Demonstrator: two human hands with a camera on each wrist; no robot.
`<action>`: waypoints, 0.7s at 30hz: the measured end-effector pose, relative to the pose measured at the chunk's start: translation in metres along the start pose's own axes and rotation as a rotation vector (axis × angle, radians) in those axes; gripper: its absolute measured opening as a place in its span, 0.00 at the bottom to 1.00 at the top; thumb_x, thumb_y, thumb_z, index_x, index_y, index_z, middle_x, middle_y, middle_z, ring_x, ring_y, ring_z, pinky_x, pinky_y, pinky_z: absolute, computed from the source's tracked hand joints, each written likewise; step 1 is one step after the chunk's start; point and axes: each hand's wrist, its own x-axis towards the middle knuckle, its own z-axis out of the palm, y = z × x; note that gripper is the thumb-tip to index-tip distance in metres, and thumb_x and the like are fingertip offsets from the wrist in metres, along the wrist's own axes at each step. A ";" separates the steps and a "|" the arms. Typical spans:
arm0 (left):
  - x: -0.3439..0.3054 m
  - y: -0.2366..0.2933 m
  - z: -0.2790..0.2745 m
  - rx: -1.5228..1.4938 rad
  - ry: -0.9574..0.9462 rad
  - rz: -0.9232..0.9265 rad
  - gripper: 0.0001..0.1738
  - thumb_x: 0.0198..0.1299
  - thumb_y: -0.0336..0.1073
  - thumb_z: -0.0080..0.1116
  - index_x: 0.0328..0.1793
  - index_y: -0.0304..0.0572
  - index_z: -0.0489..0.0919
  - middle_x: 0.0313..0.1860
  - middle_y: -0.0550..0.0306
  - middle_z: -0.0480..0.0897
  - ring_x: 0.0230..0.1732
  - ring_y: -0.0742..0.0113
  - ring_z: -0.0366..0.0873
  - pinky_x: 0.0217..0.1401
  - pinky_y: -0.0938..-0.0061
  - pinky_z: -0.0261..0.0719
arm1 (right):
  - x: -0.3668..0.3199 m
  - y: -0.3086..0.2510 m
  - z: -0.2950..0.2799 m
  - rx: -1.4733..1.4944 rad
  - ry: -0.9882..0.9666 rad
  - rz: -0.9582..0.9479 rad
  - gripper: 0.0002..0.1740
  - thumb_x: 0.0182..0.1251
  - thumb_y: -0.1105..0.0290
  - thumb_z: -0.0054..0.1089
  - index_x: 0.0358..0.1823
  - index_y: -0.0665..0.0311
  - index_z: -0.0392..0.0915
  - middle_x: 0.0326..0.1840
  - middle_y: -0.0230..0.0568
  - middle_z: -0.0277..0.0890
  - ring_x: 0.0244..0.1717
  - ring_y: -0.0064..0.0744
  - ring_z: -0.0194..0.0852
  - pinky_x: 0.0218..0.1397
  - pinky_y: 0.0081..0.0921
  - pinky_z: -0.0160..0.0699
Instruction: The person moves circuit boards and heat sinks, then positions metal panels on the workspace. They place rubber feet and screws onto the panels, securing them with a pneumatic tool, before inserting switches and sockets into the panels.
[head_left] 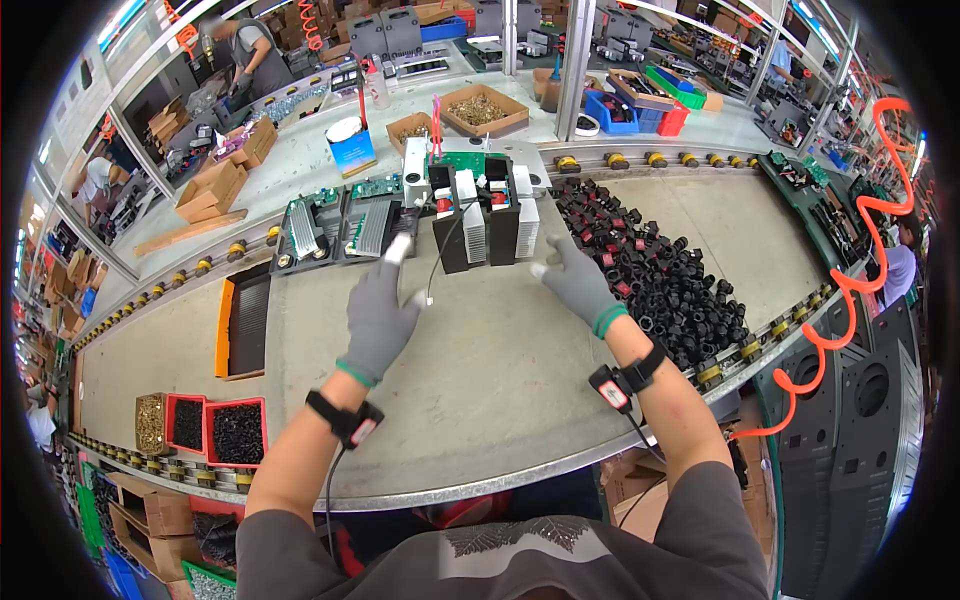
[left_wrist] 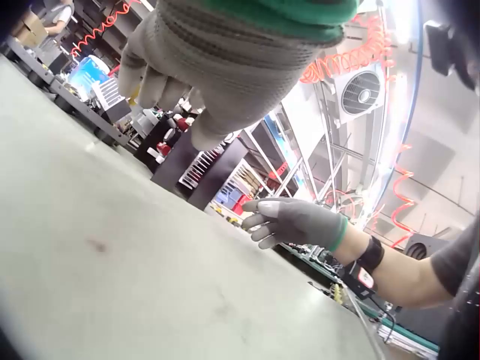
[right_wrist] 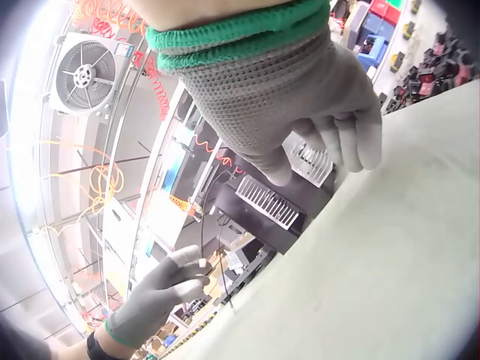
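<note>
Both hands wear grey gloves with green cuffs. My left hand (head_left: 380,312) hovers over the bench left of two black assemblies with silver finned heat sinks (head_left: 474,235), its fingers extended and nothing in its grasp. Near its thumb hangs a thin black cable with a white connector (head_left: 430,300). To the right of the assemblies, my right hand (head_left: 578,285) has its fingers spread loosely, holding nothing. Behind the assemblies lies a green circuit board (head_left: 470,160). In the right wrist view, the right hand (right_wrist: 277,105) overlaps the heat sinks (right_wrist: 268,202).
A pile of small black parts (head_left: 650,270) spreads to the right. Circuit boards with heat sinks (head_left: 370,232) stand at the left. An orange-edged tray (head_left: 228,330) and red bins (head_left: 236,432) of small black pieces sit farther left. Rollers (head_left: 655,160) line the far edge; a coiled orange hose (head_left: 850,300) hangs right.
</note>
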 end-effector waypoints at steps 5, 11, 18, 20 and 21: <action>-0.091 0.012 -0.032 0.014 -0.301 -0.065 0.31 0.59 0.48 0.65 0.68 0.51 0.74 0.61 0.48 0.79 0.61 0.46 0.75 0.63 0.58 0.74 | -0.065 0.002 0.002 -0.194 -0.254 0.007 0.36 0.64 0.48 0.63 0.67 0.63 0.71 0.56 0.53 0.78 0.57 0.50 0.77 0.62 0.38 0.74; -0.164 0.050 -0.041 -0.011 -0.429 -0.003 0.28 0.59 0.53 0.63 0.63 0.51 0.78 0.63 0.48 0.78 0.63 0.48 0.74 0.65 0.55 0.71 | -0.158 -0.017 0.045 -0.699 -0.071 -0.431 0.32 0.62 0.48 0.61 0.63 0.57 0.73 0.60 0.47 0.72 0.62 0.46 0.69 0.65 0.44 0.65; -0.222 0.064 -0.030 0.046 -0.203 0.128 0.27 0.62 0.49 0.61 0.65 0.50 0.77 0.67 0.45 0.74 0.70 0.44 0.67 0.74 0.51 0.60 | -0.235 -0.036 0.058 -0.703 -0.167 -0.546 0.29 0.64 0.51 0.58 0.64 0.57 0.72 0.65 0.47 0.69 0.67 0.48 0.65 0.69 0.46 0.61; -0.232 0.067 -0.030 0.064 -0.146 0.132 0.26 0.63 0.48 0.60 0.65 0.49 0.77 0.66 0.45 0.75 0.70 0.44 0.68 0.74 0.51 0.61 | -0.244 -0.027 0.066 -0.657 -0.053 -0.591 0.27 0.64 0.53 0.58 0.61 0.57 0.74 0.63 0.47 0.71 0.65 0.48 0.67 0.69 0.46 0.62; -0.234 0.067 -0.031 0.081 -0.111 0.143 0.25 0.63 0.47 0.59 0.64 0.49 0.77 0.66 0.45 0.75 0.69 0.45 0.69 0.74 0.52 0.61 | -0.245 -0.024 0.071 -0.597 0.059 -0.613 0.24 0.64 0.54 0.57 0.58 0.57 0.76 0.61 0.46 0.73 0.64 0.48 0.68 0.68 0.46 0.63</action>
